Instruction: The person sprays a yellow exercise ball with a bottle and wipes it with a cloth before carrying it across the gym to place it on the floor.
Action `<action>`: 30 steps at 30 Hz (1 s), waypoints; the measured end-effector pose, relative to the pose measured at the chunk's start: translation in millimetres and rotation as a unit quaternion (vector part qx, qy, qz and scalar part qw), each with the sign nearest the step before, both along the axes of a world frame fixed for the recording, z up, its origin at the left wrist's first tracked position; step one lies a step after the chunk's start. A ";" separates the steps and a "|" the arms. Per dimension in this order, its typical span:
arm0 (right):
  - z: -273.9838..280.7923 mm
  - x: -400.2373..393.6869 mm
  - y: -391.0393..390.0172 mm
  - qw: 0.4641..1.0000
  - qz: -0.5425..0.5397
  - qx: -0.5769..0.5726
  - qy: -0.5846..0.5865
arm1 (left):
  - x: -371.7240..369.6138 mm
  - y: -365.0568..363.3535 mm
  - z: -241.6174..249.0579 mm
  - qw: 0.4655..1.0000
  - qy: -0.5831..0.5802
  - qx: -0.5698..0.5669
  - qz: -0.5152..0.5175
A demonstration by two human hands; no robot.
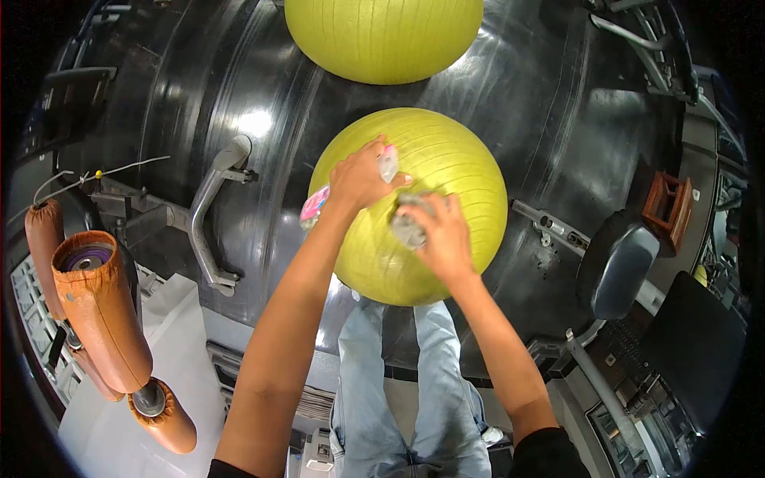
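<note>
A large yellow-green exercise ball (pixel 470 175) stands between my arms, in front of my legs. My left hand (pixel 364 177) presses on its upper left side, over a pink and clear plastic packet (pixel 316 204) that shows on both sides of the hand. My right hand (pixel 440 231) holds a crumpled grey cloth (pixel 409 220) against the middle of the ball, the fingers bent round it. The cloth is slightly blurred.
A second yellow ball (pixel 385 36) lies beyond. Brown prosthetic legs (pixel 103 319) are at the left, near a curved metal bar (pixel 205 215). At the right are a black padded seat (pixel 625 267), a wooden stool-like object (pixel 668 209) and metal frames.
</note>
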State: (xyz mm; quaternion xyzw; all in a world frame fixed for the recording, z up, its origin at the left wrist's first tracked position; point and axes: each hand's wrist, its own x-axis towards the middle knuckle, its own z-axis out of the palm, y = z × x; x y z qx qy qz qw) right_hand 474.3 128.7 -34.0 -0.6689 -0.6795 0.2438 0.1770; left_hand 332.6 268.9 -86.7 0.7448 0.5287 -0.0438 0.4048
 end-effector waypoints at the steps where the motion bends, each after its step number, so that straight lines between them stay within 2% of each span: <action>1: 2.0 7.4 8.5 0.997 -0.068 -0.039 0.013 | 5.4 3.8 4.9 1.000 -0.010 -0.012 -0.002; 2: 0.1 13.4 14.5 0.997 -0.067 -0.039 0.012 | 8.4 5.4 9.6 0.999 -0.020 -0.025 -0.003; 4: -4.5 25.2 25.9 0.981 -0.189 0.034 0.011 | -1.4 -0.4 11.9 0.999 -0.040 0.005 -0.017; 5: -10.3 33.7 31.4 0.982 -0.188 0.035 0.010 | -6.5 -3.7 13.9 0.997 -0.060 0.038 -0.032; 7: -22.9 49.7 40.6 0.951 -0.293 0.085 0.042 | -12.6 -13.1 32.0 0.997 -0.059 0.017 -0.049; 9: -30.4 59.9 54.5 0.949 -0.304 0.085 0.017 | -13.0 -19.4 30.5 0.996 -0.058 -0.007 -0.066; 11: -30.3 63.9 55.8 0.946 -0.314 0.084 -0.011 | -10.1 -30.0 13.4 0.988 -0.151 0.028 -0.003; 14: -12.8 51.6 59.9 0.975 -0.201 0.016 -0.094 | 1.2 -25.0 7.2 0.990 -0.138 0.014 0.019; 17: -3.4 30.5 34.3 0.995 -0.052 0.026 -0.076 | 1.2 -7.4 -4.6 0.992 -0.126 0.017 0.025; 18: -7.6 23.6 20.4 0.996 0.017 0.031 -0.087 | 2.1 -1.4 -6.2 0.992 -0.126 0.019 0.027; 19: -10.4 20.1 9.9 0.996 0.017 0.032 -0.086 | 2.6 3.9 -7.1 0.993 -0.112 0.030 0.022; 21: -10.8 13.4 -0.7 0.985 0.150 0.041 -0.079 | 3.3 8.8 -7.5 0.994 -0.095 0.041 0.017; 23: -10.4 28.3 14.9 0.988 0.136 0.042 -0.063 | 8.7 9.3 -7.5 0.994 -0.101 0.008 0.029; 25: -1.4 38.6 44.8 0.997 -0.006 0.004 -0.072 | 22.1 16.0 -1.9 0.996 -0.077 0.001 0.033; 26: 0.1 43.0 59.8 0.997 -0.004 0.005 -0.072 | 29.9 18.6 1.3 0.998 -0.058 -0.009 0.040; 28: 1.8 53.0 78.0 0.985 -0.135 0.038 -0.101 | 44.2 20.0 2.5 0.998 -0.045 -0.012 0.044; 30: -2.1 43.2 65.5 0.988 -0.105 0.035 -0.106 | 50.6 25.3 3.7 0.998 -0.029 -0.013 0.045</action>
